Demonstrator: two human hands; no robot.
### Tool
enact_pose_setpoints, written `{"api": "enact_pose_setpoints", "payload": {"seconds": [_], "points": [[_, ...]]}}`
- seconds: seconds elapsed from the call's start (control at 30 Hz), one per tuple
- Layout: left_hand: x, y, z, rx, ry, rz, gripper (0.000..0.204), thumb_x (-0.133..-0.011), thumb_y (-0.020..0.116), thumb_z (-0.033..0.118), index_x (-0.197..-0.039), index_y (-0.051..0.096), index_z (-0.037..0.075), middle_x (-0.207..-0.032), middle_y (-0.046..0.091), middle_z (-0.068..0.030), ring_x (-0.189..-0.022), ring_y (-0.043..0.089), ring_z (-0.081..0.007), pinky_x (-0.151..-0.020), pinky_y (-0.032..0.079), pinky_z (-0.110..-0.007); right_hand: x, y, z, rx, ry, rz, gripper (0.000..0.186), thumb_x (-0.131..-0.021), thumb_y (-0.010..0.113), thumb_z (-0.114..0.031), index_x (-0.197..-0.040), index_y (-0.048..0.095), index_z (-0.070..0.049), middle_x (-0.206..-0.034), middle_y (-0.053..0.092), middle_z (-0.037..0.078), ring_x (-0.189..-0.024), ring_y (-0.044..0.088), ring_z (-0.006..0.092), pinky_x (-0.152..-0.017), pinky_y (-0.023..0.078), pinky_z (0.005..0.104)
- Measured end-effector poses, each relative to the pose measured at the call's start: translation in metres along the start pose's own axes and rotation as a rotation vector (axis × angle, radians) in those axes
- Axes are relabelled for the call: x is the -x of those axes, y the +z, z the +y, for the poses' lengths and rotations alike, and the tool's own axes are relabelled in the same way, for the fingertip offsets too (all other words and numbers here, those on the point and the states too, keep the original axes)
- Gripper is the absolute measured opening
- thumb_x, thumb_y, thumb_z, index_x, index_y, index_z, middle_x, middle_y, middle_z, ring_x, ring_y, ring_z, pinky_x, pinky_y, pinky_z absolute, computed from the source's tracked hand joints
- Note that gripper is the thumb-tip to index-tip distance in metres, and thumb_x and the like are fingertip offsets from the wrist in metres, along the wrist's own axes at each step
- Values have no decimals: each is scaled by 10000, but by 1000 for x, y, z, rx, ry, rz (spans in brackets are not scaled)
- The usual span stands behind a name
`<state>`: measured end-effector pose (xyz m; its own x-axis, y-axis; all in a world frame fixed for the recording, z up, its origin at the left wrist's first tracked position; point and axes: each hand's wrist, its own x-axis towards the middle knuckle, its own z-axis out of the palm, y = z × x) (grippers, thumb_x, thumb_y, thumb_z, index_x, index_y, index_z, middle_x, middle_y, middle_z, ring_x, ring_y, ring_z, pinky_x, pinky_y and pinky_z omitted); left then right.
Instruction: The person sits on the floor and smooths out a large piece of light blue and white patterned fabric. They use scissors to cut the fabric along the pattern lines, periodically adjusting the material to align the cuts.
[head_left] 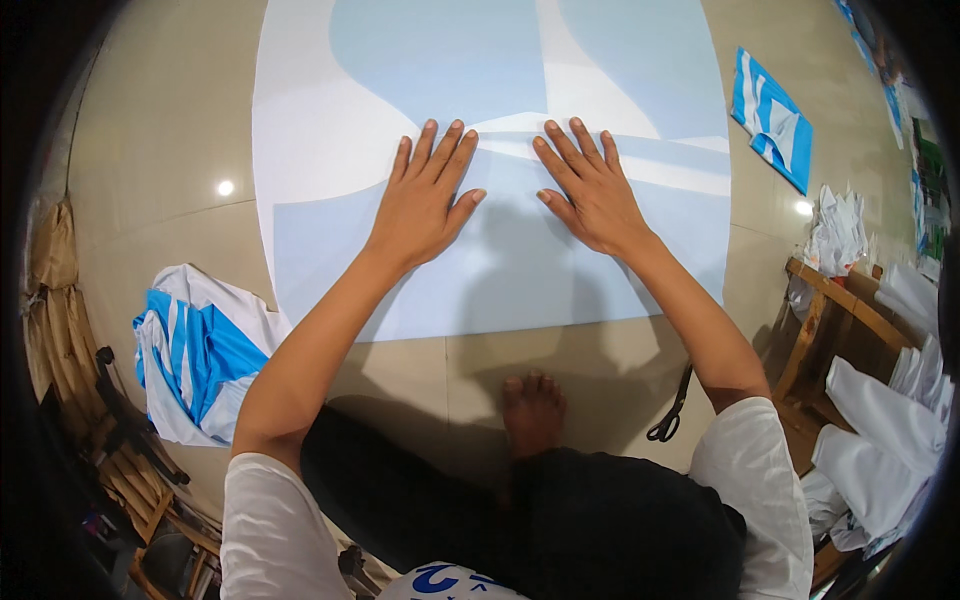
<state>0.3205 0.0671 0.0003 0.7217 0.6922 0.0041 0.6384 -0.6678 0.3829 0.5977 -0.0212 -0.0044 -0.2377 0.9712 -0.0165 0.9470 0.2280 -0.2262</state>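
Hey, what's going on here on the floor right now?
A person sits on the tiled floor with both palms pressed flat on a large pale blue and white sheet spread in front of them. The left hand and right hand lie side by side, fingers spread. Black scissors lie untouched by the right elbow, and a bundled blue and white cloth sits to the left.

No packages, labels, signs or screens can be made out anywhere here

A pale blue and white sheet covers the beige floor, blue-and-white striped cloth at eight o'clock, black scissors at five.
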Motion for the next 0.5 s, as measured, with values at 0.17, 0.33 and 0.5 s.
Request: {"api": "enact_pose_setpoints", "payload": {"seconds": [0.17, 0.33, 0.5], "points": [[10, 11, 5, -7, -26, 42, 665, -1095, 559, 358, -1676, 361, 104, -1741, 337, -140, -1623, 235, -418, -1312, 174, -601, 0, 2, -2, -24, -12, 59, 607, -1109, 549, -410, -1658, 414, -190, -1754, 325, 75, -1631, 236, 357, -1304, 198, 627], [37, -8, -3, -17, -196, 169, 654, -1081, 574, 324, -1645, 389, 51, -1715, 361, -196, -1605, 269, -437, -1302, 202, -586, 12, -4, -16, -75, 65, 81, 647, -1087, 590, -401, -1654, 415, -143, -1753, 313, 127, -1632, 225, 383, -1301, 178, 641], [131, -31, -100, -180, -726, 577, 548, -1014, 693, 306, -1409, 581, -58, -1385, 610, -299, -1301, 563, -466, -1118, 441, -543, 9, 8, -67, -150, -29, 69, 657, -1077, 607, -394, -1639, 428, -104, -1746, 311, 159, -1624, 235, 408, -1274, 193, 685]]}}
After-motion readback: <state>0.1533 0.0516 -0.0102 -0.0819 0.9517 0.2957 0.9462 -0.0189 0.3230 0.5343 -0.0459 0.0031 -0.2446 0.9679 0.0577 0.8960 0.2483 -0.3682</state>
